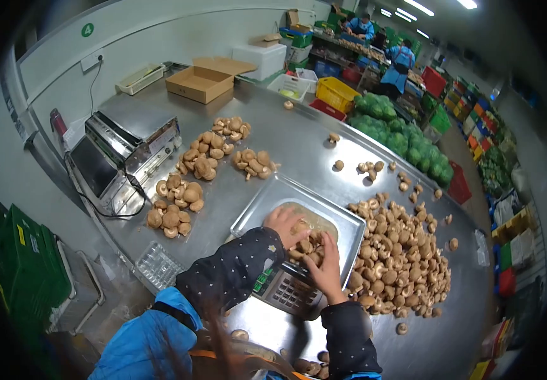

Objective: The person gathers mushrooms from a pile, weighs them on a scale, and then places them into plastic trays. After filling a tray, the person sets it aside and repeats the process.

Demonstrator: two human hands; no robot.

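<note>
Several mushrooms (310, 249) lie between left hand (284, 225) and right hand (328, 273), on the metal tray (344, 232) of a scale (294, 292) — the left, fingers spread, touches them from the left; the right, thumb parted from fingers, cups their right side; a mushroom heap (400, 259) sits beside the tray.

Hands: we count two, left (286, 227) and right (327, 269)
Scale (292, 292): one, at six o'clock
Large mushroom heap (400, 259): one, at four o'clock
Small mushroom piles (183, 193): about five, we reckon, around ten o'clock
Open carton (202, 88): one, at eleven o'clock
Co-workers (401, 58): we make out two, at one o'clock
</note>
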